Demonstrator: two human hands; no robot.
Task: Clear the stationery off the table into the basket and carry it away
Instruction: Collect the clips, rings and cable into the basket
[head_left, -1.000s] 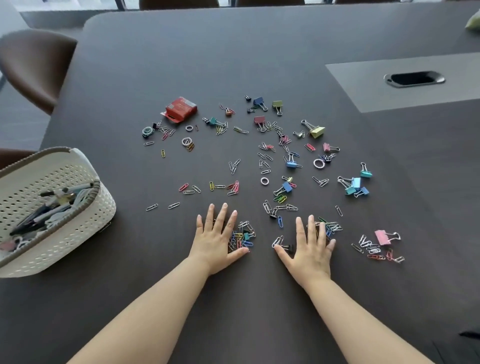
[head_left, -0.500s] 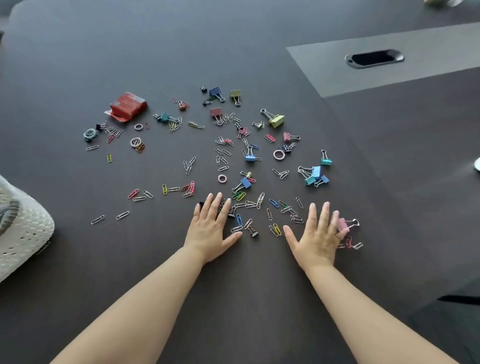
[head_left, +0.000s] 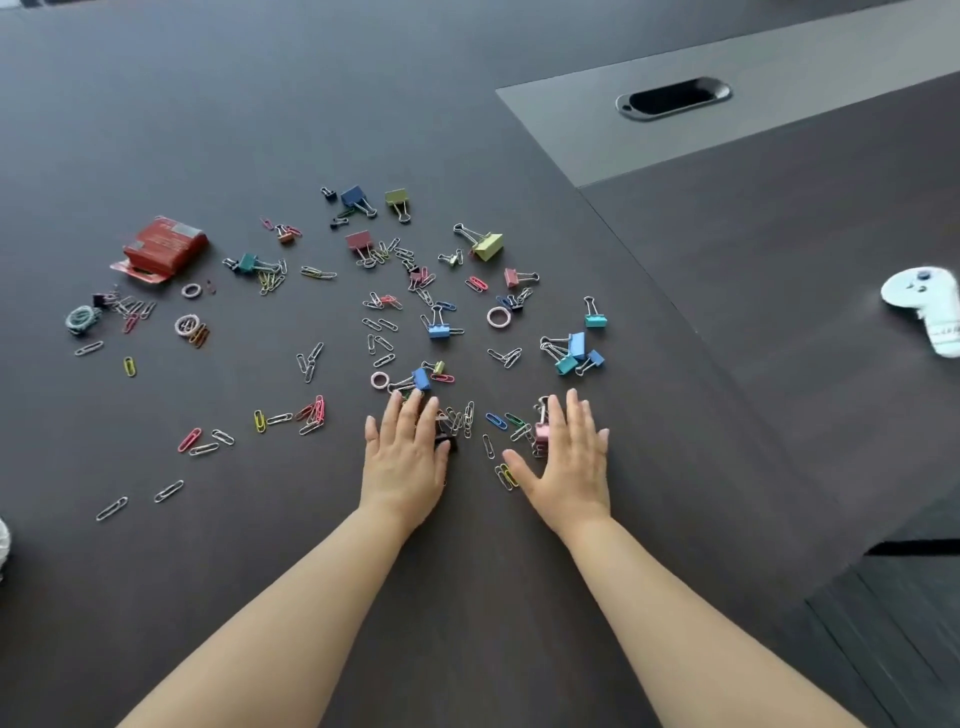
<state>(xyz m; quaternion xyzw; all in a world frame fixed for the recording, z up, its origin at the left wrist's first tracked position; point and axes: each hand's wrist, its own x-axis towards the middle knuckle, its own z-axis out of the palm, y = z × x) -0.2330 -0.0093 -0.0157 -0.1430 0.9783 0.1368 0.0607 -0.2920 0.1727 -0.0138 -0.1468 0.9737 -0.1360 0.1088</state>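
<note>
Flat and spread, holding nothing, our left hand (head_left: 405, 457) and right hand (head_left: 569, 460) press on the table (head_left: 467, 597), corralling paper clips (head_left: 475, 423) and a pink binder clip (head_left: 541, 428) between them. Since a second ago they've closed inward, bunching a graspable heap. Scattered clips remain beyond; the basket (head_left: 2, 543) barely shows at the table's left edge.

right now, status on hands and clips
Left hand and right hand open, flat on table, nothing held. Clips between them, more scattered beyond. Basket barely in view.
</note>
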